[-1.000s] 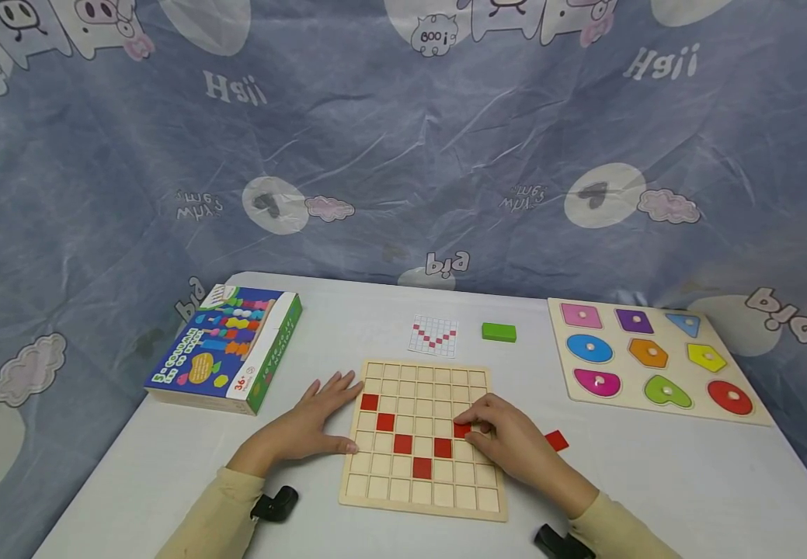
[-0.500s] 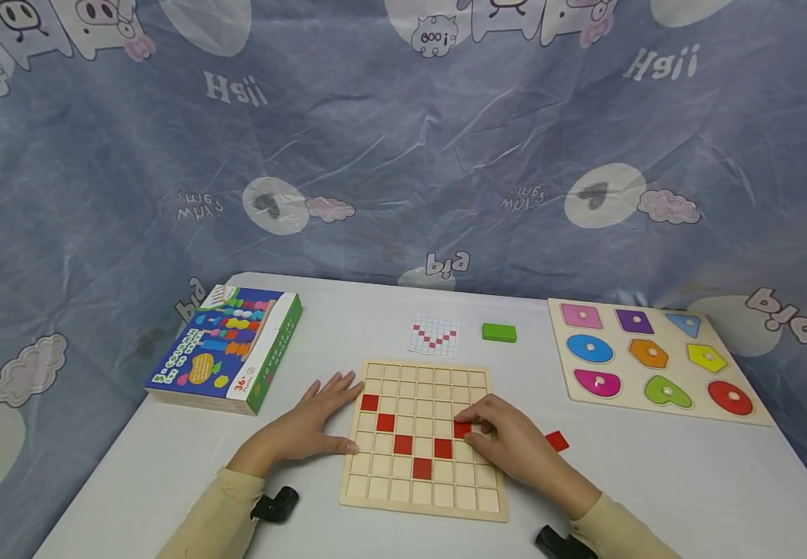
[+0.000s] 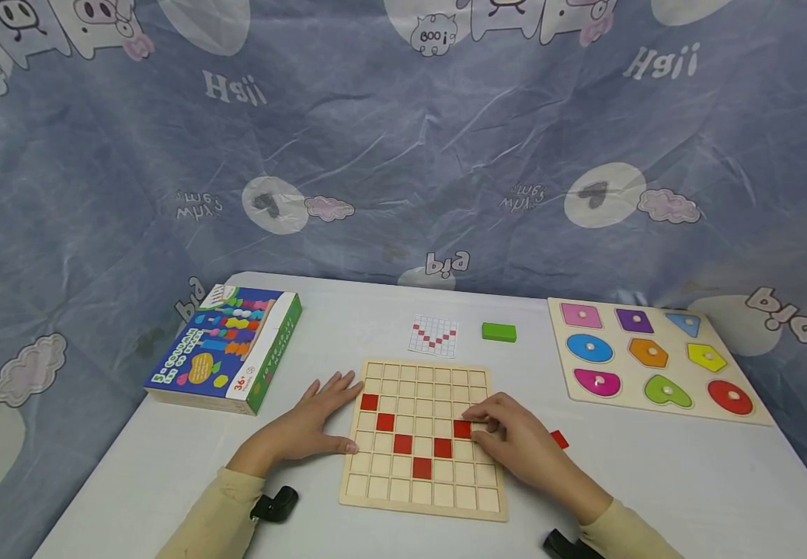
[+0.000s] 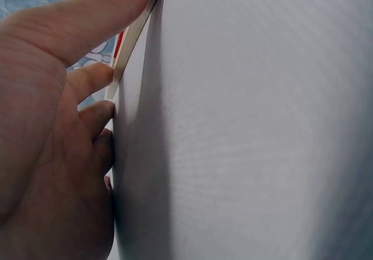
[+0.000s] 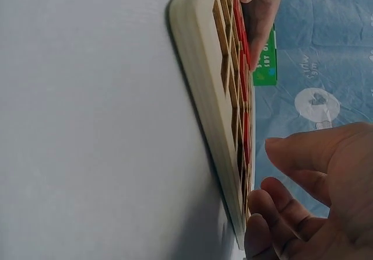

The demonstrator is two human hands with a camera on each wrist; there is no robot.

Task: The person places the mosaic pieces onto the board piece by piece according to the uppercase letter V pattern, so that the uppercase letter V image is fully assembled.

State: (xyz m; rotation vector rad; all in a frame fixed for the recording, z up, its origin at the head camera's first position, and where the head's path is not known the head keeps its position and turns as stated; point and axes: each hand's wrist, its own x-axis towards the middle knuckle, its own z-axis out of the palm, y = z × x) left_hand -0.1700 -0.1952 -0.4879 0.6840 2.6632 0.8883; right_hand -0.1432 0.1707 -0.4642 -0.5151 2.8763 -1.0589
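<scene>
A wooden grid board [image 3: 382, 491] lies on the table with several red square tiles in its cells, forming a V-like line. My left hand [image 3: 303, 429] is spread at the board's left side, thumb and fingertips touching its edge. My right hand [image 3: 523, 444] hovers over the board's right part with bent fingers. Just left of its fingertips, the rightmost red tile [image 3: 462, 429] lies in a cell, and a gap shows between thumb and fingers in the right wrist view. Another red tile [image 3: 559, 439] sits on the table behind the right hand, partly hidden by it.
Behind the board lie a small grid card [image 3: 433, 336] with a red V pattern and a green block [image 3: 499, 332]. A colourful box [image 3: 224, 347] stands at the left. A shape puzzle board [image 3: 630, 378] lies at the right. A patterned cloth [image 3: 403, 155] hangs behind.
My right hand has let go of the rightmost red tile and drawn slightly right, leaving the tile in its cell. The left hand has stayed put.
</scene>
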